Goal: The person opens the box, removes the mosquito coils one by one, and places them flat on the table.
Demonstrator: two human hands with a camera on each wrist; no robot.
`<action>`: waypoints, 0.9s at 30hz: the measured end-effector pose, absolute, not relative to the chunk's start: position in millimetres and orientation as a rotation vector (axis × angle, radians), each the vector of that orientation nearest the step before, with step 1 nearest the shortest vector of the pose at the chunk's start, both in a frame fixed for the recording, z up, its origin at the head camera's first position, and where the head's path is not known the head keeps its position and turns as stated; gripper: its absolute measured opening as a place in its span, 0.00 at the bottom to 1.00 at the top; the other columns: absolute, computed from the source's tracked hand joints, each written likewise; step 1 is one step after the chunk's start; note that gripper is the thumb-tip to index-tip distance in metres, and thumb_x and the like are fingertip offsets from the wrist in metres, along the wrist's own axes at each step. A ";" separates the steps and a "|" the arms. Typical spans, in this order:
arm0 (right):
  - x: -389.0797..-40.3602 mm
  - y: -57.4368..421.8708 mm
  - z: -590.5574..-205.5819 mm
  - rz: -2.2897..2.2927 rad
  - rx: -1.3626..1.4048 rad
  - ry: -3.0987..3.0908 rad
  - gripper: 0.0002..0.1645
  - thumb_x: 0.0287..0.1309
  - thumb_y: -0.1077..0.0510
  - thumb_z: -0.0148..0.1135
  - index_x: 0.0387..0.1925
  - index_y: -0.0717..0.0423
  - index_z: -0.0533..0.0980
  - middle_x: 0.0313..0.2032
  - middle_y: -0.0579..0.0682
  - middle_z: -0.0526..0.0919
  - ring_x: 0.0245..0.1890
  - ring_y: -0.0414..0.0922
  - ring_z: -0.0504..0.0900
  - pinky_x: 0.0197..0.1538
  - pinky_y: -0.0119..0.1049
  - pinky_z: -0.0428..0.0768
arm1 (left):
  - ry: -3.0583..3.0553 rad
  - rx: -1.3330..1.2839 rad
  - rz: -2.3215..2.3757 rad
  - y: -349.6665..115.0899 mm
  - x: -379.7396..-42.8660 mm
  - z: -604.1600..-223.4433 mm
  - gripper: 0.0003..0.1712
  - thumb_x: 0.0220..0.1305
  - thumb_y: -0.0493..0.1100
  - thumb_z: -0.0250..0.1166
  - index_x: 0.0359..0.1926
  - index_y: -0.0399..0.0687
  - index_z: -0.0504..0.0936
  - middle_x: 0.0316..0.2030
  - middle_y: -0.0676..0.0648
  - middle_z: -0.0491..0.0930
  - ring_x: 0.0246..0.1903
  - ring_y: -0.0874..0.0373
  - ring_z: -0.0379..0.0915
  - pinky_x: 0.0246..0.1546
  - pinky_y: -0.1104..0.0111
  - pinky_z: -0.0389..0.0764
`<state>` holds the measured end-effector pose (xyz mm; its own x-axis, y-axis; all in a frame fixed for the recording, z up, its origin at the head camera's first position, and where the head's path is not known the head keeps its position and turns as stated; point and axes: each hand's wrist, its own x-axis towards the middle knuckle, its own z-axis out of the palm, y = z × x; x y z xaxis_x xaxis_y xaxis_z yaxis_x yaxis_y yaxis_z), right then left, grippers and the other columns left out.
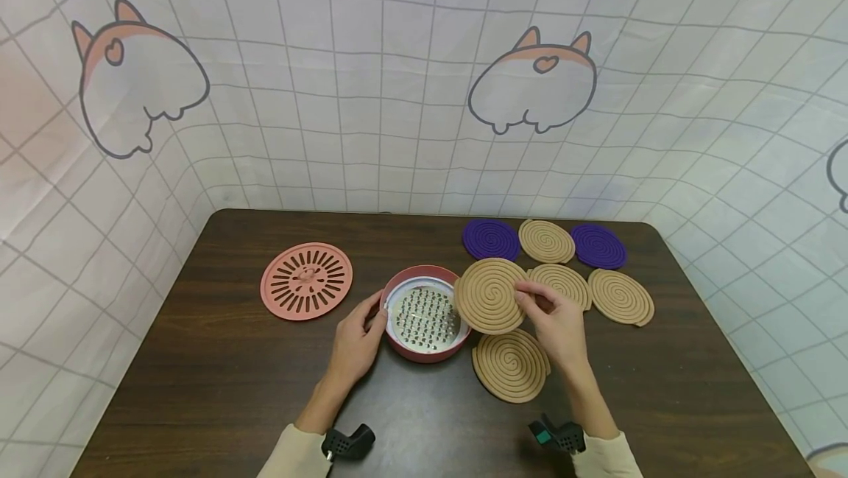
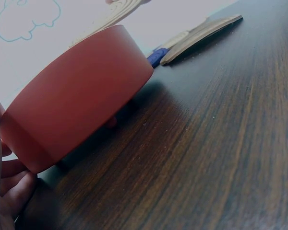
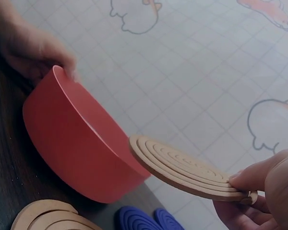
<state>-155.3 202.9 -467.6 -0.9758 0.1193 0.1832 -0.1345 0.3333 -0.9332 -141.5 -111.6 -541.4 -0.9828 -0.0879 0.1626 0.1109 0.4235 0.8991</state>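
Observation:
My left hand [image 1: 356,340] grips the side of a round red mosquito coil holder [image 1: 424,357], its thumb at the rim and fingers against the outer wall. Inside the holder lies a pale round insert [image 1: 424,316] covered in small dark studs. A tan mosquito coil [image 1: 489,295] is pinched at its right edge by my right hand [image 1: 555,322]. The coil is held up off the table, and its left edge overlaps the holder's right rim in the head view. In the right wrist view, that coil [image 3: 182,165] stands nearly flat beside the top of the holder [image 3: 81,139].
A pink slotted lid [image 1: 306,281] lies left of the holder. Several more tan coils, one of them in front [image 1: 511,367], lie on the right, with a purple coil [image 1: 491,239] and another purple coil [image 1: 598,245] at the back. A tiled-print curtain [image 1: 411,95] hangs behind the table.

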 end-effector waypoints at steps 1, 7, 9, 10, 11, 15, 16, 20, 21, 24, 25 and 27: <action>-155.2 203.7 -468.3 1.702 0.004 -2.375 0.14 0.62 0.59 0.68 0.48 0.61 0.85 0.48 0.61 0.86 0.35 0.28 0.81 0.35 0.20 0.78 | -2.489 -0.021 -1.594 -111.7 -141.5 -541.8 0.22 0.73 0.48 0.58 0.66 0.57 0.77 0.60 0.50 0.81 0.57 0.58 0.79 0.56 0.57 0.81; -152.9 208.0 -470.7 1.704 -0.036 -2.350 0.13 0.62 0.60 0.68 0.47 0.61 0.85 0.48 0.61 0.87 0.35 0.29 0.82 0.35 0.20 0.79 | -2.488 -0.019 -1.594 -112.0 -141.5 -542.1 0.22 0.73 0.47 0.58 0.66 0.56 0.77 0.60 0.50 0.81 0.57 0.58 0.79 0.56 0.57 0.80; -152.3 209.8 -471.8 1.692 -0.043 -2.345 0.13 0.62 0.60 0.69 0.46 0.61 0.85 0.48 0.61 0.87 0.35 0.29 0.82 0.35 0.20 0.79 | -2.489 -0.020 -1.591 -112.1 -141.5 -542.2 0.22 0.73 0.47 0.58 0.66 0.56 0.77 0.60 0.50 0.81 0.57 0.58 0.79 0.56 0.56 0.80; -152.0 210.7 -472.5 1.690 -0.045 -2.342 0.13 0.62 0.60 0.68 0.46 0.62 0.85 0.47 0.62 0.86 0.35 0.29 0.82 0.35 0.20 0.79 | -2.489 -0.022 -1.589 -112.2 -141.7 -542.5 0.22 0.73 0.47 0.58 0.66 0.56 0.77 0.60 0.50 0.81 0.57 0.57 0.79 0.56 0.56 0.80; -151.6 211.6 -473.2 1.682 -0.048 -2.341 0.12 0.62 0.60 0.68 0.45 0.62 0.85 0.48 0.62 0.86 0.35 0.29 0.82 0.36 0.20 0.79 | -2.488 -0.023 -1.588 -112.2 -141.7 -542.5 0.22 0.73 0.47 0.58 0.66 0.56 0.77 0.60 0.50 0.81 0.57 0.57 0.79 0.56 0.56 0.80; -150.0 216.2 -475.9 1.645 -0.058 -2.344 0.11 0.61 0.61 0.68 0.44 0.62 0.85 0.45 0.60 0.87 0.33 0.30 0.82 0.35 0.21 0.80 | -2.482 -0.025 -1.589 -112.0 -142.0 -543.1 0.22 0.73 0.47 0.58 0.66 0.55 0.77 0.60 0.50 0.81 0.58 0.57 0.79 0.56 0.57 0.81; -149.5 217.3 -476.4 1.642 -0.064 -2.344 0.11 0.61 0.61 0.68 0.44 0.62 0.85 0.43 0.58 0.87 0.33 0.30 0.82 0.35 0.22 0.80 | -2.481 -0.024 -1.589 -112.0 -142.1 -543.3 0.22 0.73 0.47 0.58 0.66 0.55 0.77 0.60 0.50 0.81 0.58 0.58 0.79 0.56 0.57 0.81; -148.2 222.2 -478.5 1.628 -0.105 -2.349 0.10 0.61 0.61 0.69 0.44 0.60 0.86 0.38 0.45 0.87 0.33 0.30 0.83 0.35 0.23 0.81 | -2.484 -0.018 -1.576 -111.8 -142.5 -544.2 0.22 0.73 0.47 0.58 0.66 0.55 0.78 0.60 0.50 0.81 0.57 0.58 0.79 0.55 0.58 0.81; -147.8 223.3 -478.8 1.626 -0.114 -2.349 0.10 0.61 0.61 0.69 0.44 0.60 0.86 0.38 0.43 0.87 0.33 0.30 0.83 0.35 0.23 0.81 | -2.487 -0.015 -1.573 -111.6 -142.5 -544.3 0.22 0.73 0.48 0.58 0.66 0.56 0.77 0.60 0.50 0.81 0.57 0.58 0.79 0.55 0.58 0.81; -147.0 226.9 -480.2 1.609 -0.131 -2.350 0.10 0.61 0.61 0.69 0.44 0.59 0.86 0.40 0.42 0.87 0.35 0.30 0.83 0.36 0.21 0.81 | -2.491 -0.011 -1.571 -111.6 -142.5 -544.6 0.22 0.73 0.48 0.58 0.66 0.56 0.77 0.60 0.51 0.81 0.57 0.58 0.79 0.55 0.58 0.81; -146.7 227.9 -480.5 1.603 -0.135 -2.352 0.10 0.61 0.61 0.69 0.44 0.59 0.86 0.41 0.43 0.87 0.36 0.29 0.83 0.37 0.21 0.81 | -2.491 -0.012 -1.571 -111.5 -142.4 -544.5 0.22 0.73 0.48 0.58 0.66 0.56 0.77 0.60 0.51 0.81 0.57 0.58 0.79 0.55 0.58 0.81; -145.7 229.7 -481.2 1.596 -0.146 -2.352 0.11 0.61 0.60 0.69 0.44 0.59 0.86 0.41 0.46 0.87 0.35 0.29 0.83 0.37 0.21 0.81 | -2.493 -0.009 -1.580 -111.6 -142.3 -543.9 0.22 0.74 0.48 0.58 0.66 0.56 0.77 0.60 0.51 0.81 0.57 0.58 0.79 0.56 0.58 0.81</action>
<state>-145.7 229.7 -481.2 -0.9516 0.2461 0.1843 -0.0803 0.3796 -0.9216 -142.3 -111.6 -543.9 -0.9820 -0.0958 0.1629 0.1064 0.4318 0.8957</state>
